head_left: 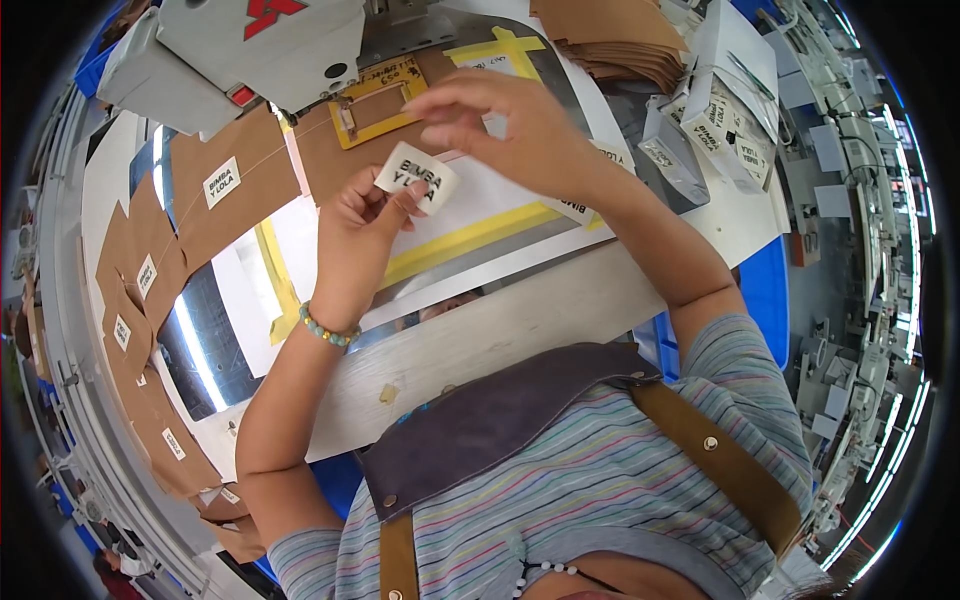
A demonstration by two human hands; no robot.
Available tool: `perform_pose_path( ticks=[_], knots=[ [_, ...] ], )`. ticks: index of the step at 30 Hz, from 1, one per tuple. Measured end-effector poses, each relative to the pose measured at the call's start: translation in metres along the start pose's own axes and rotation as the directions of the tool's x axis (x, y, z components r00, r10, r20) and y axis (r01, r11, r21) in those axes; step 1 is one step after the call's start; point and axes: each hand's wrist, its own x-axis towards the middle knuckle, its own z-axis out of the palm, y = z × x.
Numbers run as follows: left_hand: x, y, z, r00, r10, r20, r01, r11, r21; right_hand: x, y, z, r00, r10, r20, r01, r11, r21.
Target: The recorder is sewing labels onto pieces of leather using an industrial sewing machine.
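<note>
My left hand (358, 230) pinches a white label (437, 188) with dark print, perhaps with more labels beneath it. My right hand (505, 130) hovers just beyond and to the right of it, its fingers apart and nothing seen in them. Past its fingertips, a yellow frame (372, 133) with a rectangular opening lies on a brown sheet (318, 165), close to the sewing machine head (255, 60). From there a chain of brown pieces (190, 205), several with white labels sewn on, runs left and down off the table edge.
A stack of brown sheets (620, 40) stands at the far right. Beside it, a white box (745, 100) and a smaller grey-white box (668, 155) hold labels. More labels (572, 210) lie under my right forearm. Yellow tape (430, 250) borders the work plate. A blue bin (765, 300) sits below the table.
</note>
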Motion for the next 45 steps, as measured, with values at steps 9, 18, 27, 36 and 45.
perform_pose_path(
  ticks=[9,18,27,36,45],
  knots=[
    [0.005,-0.012,-0.007,0.998,-0.013,-0.053,0.003,0.984,-0.179,-0.005,0.017,0.010,0.923,0.368,0.114,-0.373,0.927,0.029],
    [0.032,-0.011,-0.048,0.924,0.333,-0.188,-0.218,0.863,0.457,0.068,0.065,-0.018,0.958,0.287,0.027,-0.268,0.920,-0.288],
    [0.052,-0.021,-0.073,0.674,0.716,0.183,-0.511,0.273,0.815,0.105,0.098,-0.009,0.996,0.087,0.034,-0.068,0.927,-0.368],
    [0.056,-0.020,-0.069,0.722,0.624,0.298,-0.514,0.195,0.835,0.095,0.091,-0.007,0.990,0.136,0.026,-0.118,0.927,-0.356],
    [0.058,-0.024,-0.071,0.773,0.562,0.294,-0.486,0.226,0.844,0.083,0.103,-0.002,0.989,-0.144,0.032,0.139,0.834,-0.534]
  ],
)
